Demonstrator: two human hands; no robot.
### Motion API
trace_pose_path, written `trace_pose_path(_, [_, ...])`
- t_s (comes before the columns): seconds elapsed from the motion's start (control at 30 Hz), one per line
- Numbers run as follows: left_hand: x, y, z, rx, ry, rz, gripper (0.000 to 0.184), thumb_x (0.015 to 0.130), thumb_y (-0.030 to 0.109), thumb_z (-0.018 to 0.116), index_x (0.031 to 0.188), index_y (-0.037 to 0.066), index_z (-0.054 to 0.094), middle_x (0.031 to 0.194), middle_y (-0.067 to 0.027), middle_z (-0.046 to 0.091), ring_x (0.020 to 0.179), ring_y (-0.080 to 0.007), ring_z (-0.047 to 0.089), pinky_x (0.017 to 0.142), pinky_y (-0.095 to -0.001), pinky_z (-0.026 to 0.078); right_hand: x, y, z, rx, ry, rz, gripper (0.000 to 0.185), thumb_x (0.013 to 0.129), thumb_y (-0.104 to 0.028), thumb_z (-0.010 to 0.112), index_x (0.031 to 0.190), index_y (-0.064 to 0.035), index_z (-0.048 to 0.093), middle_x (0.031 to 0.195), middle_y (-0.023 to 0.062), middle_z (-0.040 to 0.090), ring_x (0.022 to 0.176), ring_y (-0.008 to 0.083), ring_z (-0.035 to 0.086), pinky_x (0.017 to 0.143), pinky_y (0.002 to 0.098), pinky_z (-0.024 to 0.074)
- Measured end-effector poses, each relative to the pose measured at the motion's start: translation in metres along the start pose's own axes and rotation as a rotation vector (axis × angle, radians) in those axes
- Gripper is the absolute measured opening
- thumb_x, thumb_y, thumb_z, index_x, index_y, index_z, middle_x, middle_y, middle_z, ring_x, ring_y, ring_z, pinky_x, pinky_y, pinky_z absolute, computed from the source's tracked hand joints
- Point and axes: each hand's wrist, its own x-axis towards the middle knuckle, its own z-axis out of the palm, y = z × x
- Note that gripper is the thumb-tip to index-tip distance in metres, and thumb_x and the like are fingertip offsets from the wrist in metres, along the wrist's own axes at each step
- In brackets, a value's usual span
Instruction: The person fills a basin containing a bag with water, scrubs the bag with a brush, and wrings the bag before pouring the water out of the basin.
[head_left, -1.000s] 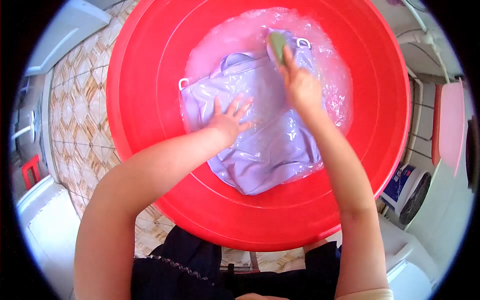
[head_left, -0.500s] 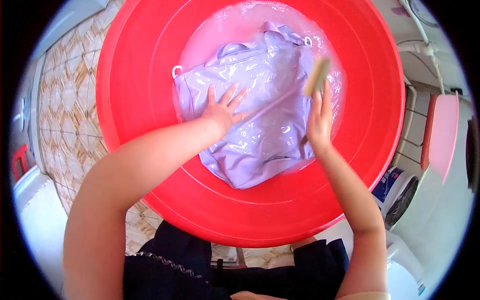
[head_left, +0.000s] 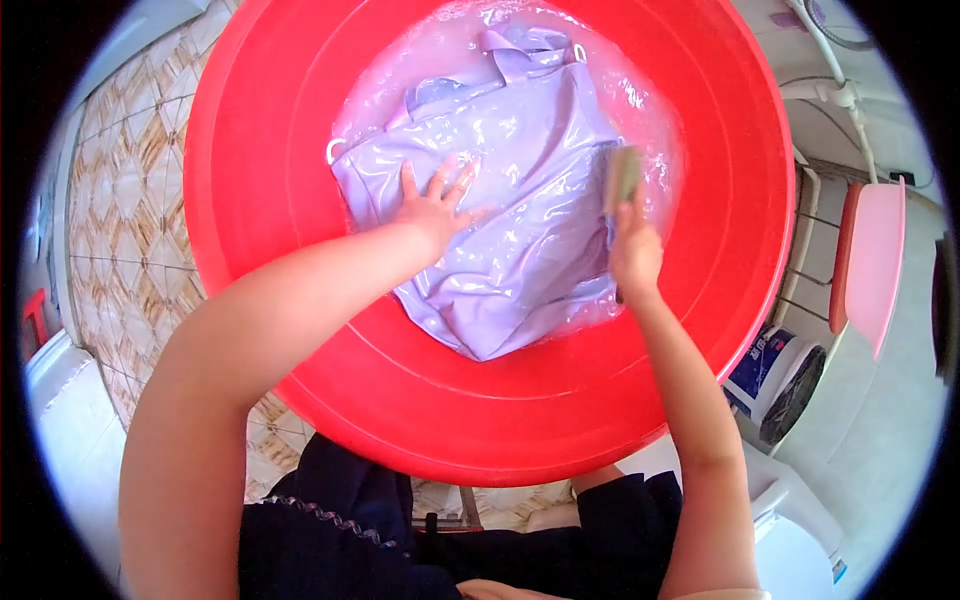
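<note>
A wet lavender bag [head_left: 520, 210] with white rings at its upper corners lies in soapy water inside a large red basin [head_left: 740, 200]. My left hand [head_left: 432, 212] rests on the bag's left part, fingers spread and palm down. At the bag's right edge, my right hand [head_left: 637, 250] is closed around a green brush [head_left: 622, 180]. The brush stands on its side, slightly blurred, and its bristle side faces the bag.
Patterned floor tiles [head_left: 130, 230] show left of the basin. To the right are a blue and white bucket [head_left: 775, 380], a pink basin on its side [head_left: 878, 260] and white pipes [head_left: 848, 100]. A red object [head_left: 35, 318] is at the far left.
My right hand and the brush have come down from the bag's top to its right edge. The bag's right side has bunched into folds. My left hand stays spread on the bag.
</note>
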Motion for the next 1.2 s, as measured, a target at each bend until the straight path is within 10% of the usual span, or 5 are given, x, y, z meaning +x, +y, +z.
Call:
trace_pose_path(0.4, [0.003,0.001,-0.006,-0.065,0.011,-0.030,0.086,0.072,0.034,0.072,0.143,0.033,0.023,0.152,-0.0132,-0.011,0.138,-0.0402,-0.010,0.098,-0.0714,0.013,0.060,0.017,-0.014,0.137,0.093,0.055,0.061,0.080,-0.054,0.058,0.118,-0.0073,0.054,0.104,0.0214,0.062,0.095,0.0407,0.059,0.082,0.0491,0.0444])
trace_pose_path(0.7, [-0.047,0.105,0.001,0.012,-0.287,0.090,0.073,0.083,0.027,0.057,0.144,0.007,0.022,0.151,-0.0194,0.006,0.137,-0.0418,0.010,0.093,-0.0718,0.026,0.036,0.056,0.059,0.200,0.143,0.201,0.050,0.075,-0.033,0.070,0.104,0.0042,0.052,0.107,0.0272,0.055,0.104,0.0437,0.052,0.089,0.0449,0.0426])
trace_pose_path(0.93, [-0.013,0.078,0.048,0.272,0.134,0.185,0.058,0.088,0.018,0.047,0.143,0.012,0.027,0.151,-0.0125,0.010,0.135,-0.0387,0.018,0.088,-0.0702,0.033,0.021,0.030,0.059,0.232,0.072,0.135,0.032,0.075,-0.014,0.064,0.098,0.0033,0.049,0.105,0.0265,0.055,0.098,0.0432,0.054,0.082,0.0460,0.0444])
trace_pose_path(1.07, [-0.004,0.048,0.024,0.029,0.151,0.303,0.042,0.080,0.013,0.055,0.122,0.008,0.052,0.128,-0.0165,0.047,0.114,-0.0349,0.048,0.084,-0.0536,0.046,-0.011,-0.006,0.066,0.202,0.362,0.100,0.026,0.070,-0.003,0.057,0.094,0.0023,0.048,0.094,0.0243,0.059,0.090,0.0445,0.055,0.077,0.0479,0.0440])
trace_pose_path(1.2, [-0.027,0.015,-0.009,-0.456,0.117,0.233,0.022,0.073,0.009,0.057,0.092,0.004,0.067,0.087,-0.0222,0.064,0.086,-0.0362,0.062,0.074,-0.0413,0.049,-0.038,-0.008,0.032,0.455,0.080,-0.149,0.027,0.073,-0.006,0.060,0.097,0.0023,0.051,0.093,0.0214,0.061,0.088,0.0434,0.057,0.077,0.0461,0.0444])
